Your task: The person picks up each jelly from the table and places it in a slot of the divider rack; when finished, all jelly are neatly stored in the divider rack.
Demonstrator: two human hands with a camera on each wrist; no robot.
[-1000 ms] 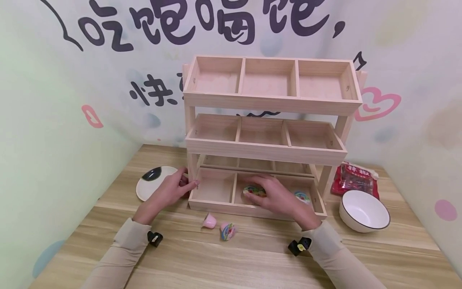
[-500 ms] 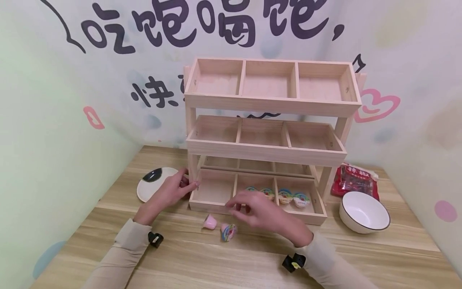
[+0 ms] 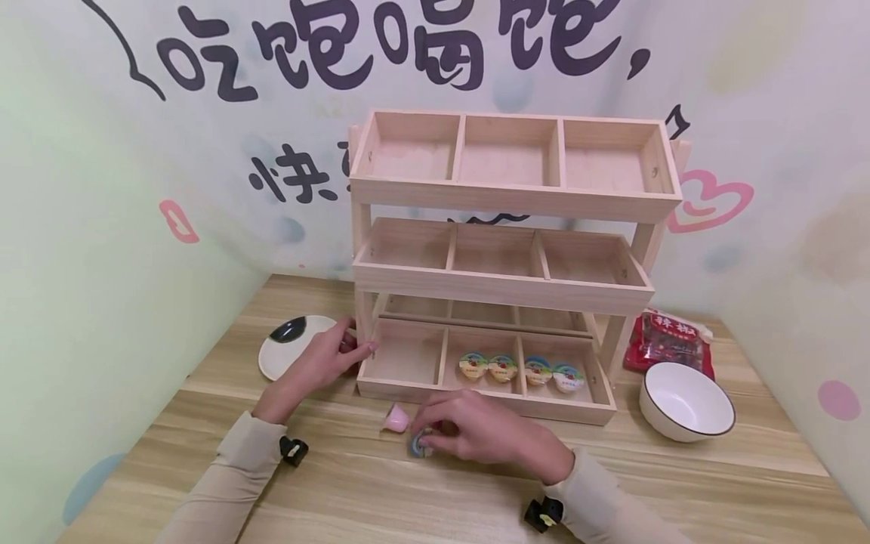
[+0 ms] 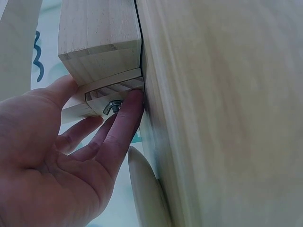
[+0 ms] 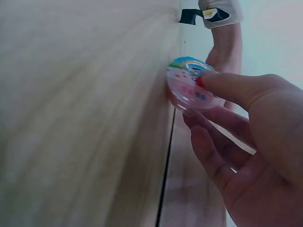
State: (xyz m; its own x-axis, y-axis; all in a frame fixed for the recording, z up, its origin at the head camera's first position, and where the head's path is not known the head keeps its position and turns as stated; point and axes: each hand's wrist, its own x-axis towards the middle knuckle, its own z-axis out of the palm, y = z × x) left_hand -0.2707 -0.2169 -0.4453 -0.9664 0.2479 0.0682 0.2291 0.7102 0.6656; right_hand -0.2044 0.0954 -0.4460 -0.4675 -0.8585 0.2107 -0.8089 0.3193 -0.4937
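In the head view my right hand (image 3: pixel 476 429) is low over the table in front of the rack. It pinches a small jelly cup (image 5: pixel 189 85); in the right wrist view the thumb lies on its printed lid, fingers at the underside. Just left of it a pink jelly cup (image 3: pixel 396 418) lies on its side. My left hand (image 3: pixel 325 355) holds the lower left end of the three-tier wooden rack (image 3: pixel 503 285), thumb on the wood. A wing nut (image 4: pixel 112 107) shows between its fingers in the left wrist view.
Bottom tier: two jelly cups (image 3: pixel 488 368) lie in the middle compartment, two more cups (image 3: pixel 553 374) in the right one. A white plate (image 3: pixel 285 355) with a black patch is behind the left hand. A white bowl (image 3: pixel 686 400) and red food packet (image 3: pixel 669 340) stand right of the rack.
My right hand has left the middle compartment, where two cups now show, and moved down and left to a cup on the table, which it now pinches. The left hand has stayed put.
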